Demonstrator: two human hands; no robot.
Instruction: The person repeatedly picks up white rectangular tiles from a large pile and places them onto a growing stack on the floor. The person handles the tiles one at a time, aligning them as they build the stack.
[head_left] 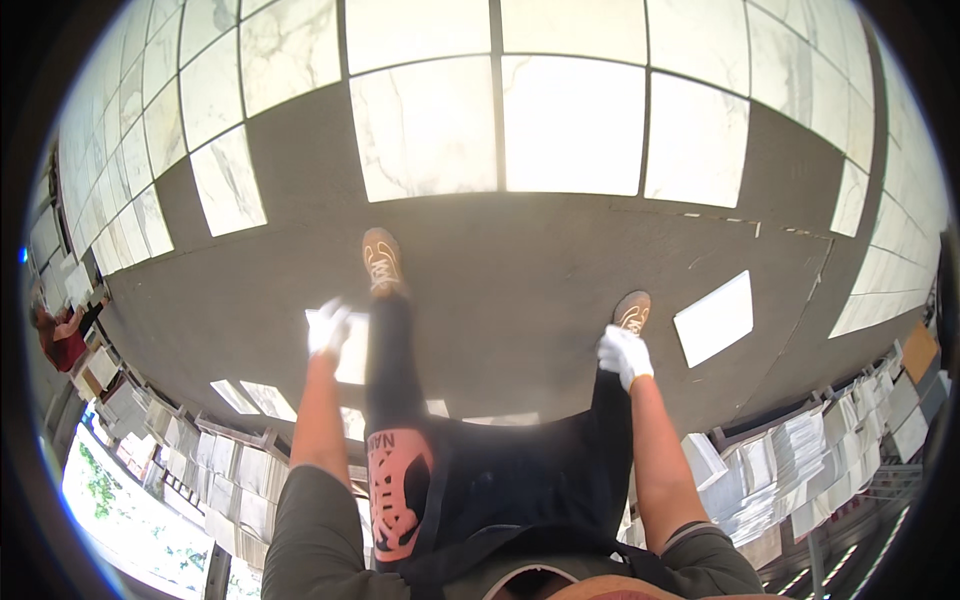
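My left hand (330, 328), in a white glove and blurred, is beside my left leg, in front of a white tile (353, 352). Its fingers look loosely apart, and I see no grip on the tile. My right hand (625, 354), also white-gloved, hangs by my right leg just below the shoe (632, 312), fingers curled in with nothing visible in them. To the right of that shoe, a loose white rectangular tile (714, 319) lies askew on the grey floor (500, 290).
Rows of pale marble-look tiles (425, 130) are laid out ahead, with bare grey gaps among them. Stacked slabs stand behind me at the left (235, 480) and right (770, 470). Another person (65, 345) in a red top is at the far left.
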